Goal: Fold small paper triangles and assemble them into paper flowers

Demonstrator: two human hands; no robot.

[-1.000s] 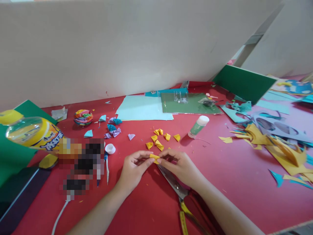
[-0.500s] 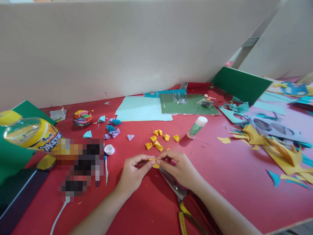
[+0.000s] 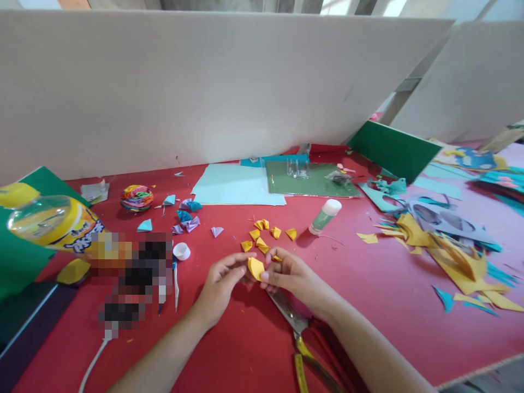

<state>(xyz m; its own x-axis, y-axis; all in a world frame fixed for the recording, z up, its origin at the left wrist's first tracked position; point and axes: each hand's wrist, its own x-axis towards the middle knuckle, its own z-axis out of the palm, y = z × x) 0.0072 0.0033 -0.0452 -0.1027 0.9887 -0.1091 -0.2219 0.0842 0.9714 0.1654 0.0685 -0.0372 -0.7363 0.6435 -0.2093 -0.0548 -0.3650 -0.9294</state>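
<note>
Between my two hands is a small folded piece of yellow paper (image 3: 256,268), its curved face turned toward me. My left hand (image 3: 223,284) pinches its left edge between thumb and fingers. At its lower right edge, my right hand (image 3: 292,278) grips it with thumb and forefinger. Just beyond lie several folded yellow paper pieces (image 3: 275,233) on the red table (image 3: 229,349). Scissors (image 3: 292,319) with yellow and red handles rest below my right hand and forearm, which partly cover them. A glue stick (image 3: 325,216) with a white cap stands farther back to the right.
Purple and blue folded papers (image 3: 189,216), a rubber-band ball (image 3: 136,198) and a white cap (image 3: 181,251) lie left. A drink bottle (image 3: 53,218) leans at far left. Light-blue sheets (image 3: 237,184) lie at the back, below a white panel (image 3: 204,87). Yellow paper scraps (image 3: 458,262) spread right.
The yellow paper has turned from nearly edge-on to showing its broad curved face. My fingers have shifted along its edges. The camera view has tilted up slightly.
</note>
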